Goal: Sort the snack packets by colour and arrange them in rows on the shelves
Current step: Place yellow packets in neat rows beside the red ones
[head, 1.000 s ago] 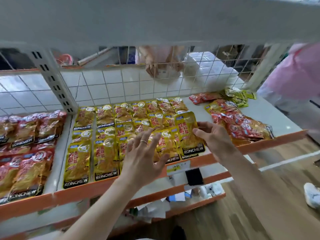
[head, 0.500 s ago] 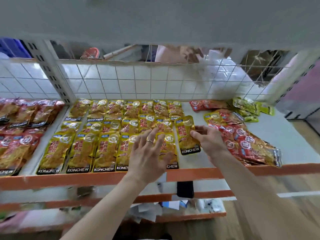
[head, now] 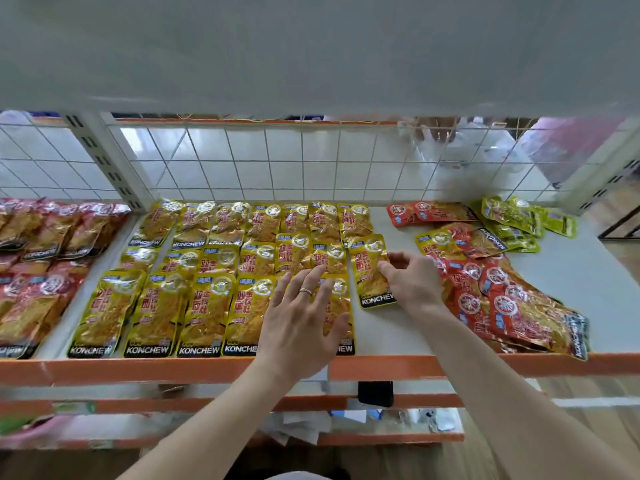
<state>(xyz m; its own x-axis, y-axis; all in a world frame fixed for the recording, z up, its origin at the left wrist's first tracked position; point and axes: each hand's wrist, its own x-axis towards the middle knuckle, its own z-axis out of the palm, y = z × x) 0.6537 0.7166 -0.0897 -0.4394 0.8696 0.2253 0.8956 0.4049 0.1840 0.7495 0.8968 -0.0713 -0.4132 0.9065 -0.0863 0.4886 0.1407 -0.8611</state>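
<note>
Snack packets lie partly sorted on the shelf [head: 173, 370]: yellow rows [head: 207, 271] fill the middle, a loose pile of red packets [head: 502, 299] sits to the right, and green packets [head: 516, 220] lie at the back corner. Our right grip [head: 412, 282] pinches one yellow packet [head: 372, 271] by its right edge, and the packet lies flat just beside the end of the yellow rows. Our left grip [head: 301, 313] rests spread, fingers straight, on the front of the yellow rows and holds nothing. We judge these foil pouches light, limp and slick, likely to slide over one another. A pinch at an edge seam suits them best, with a flat palm steadying the neighbours.
</note>
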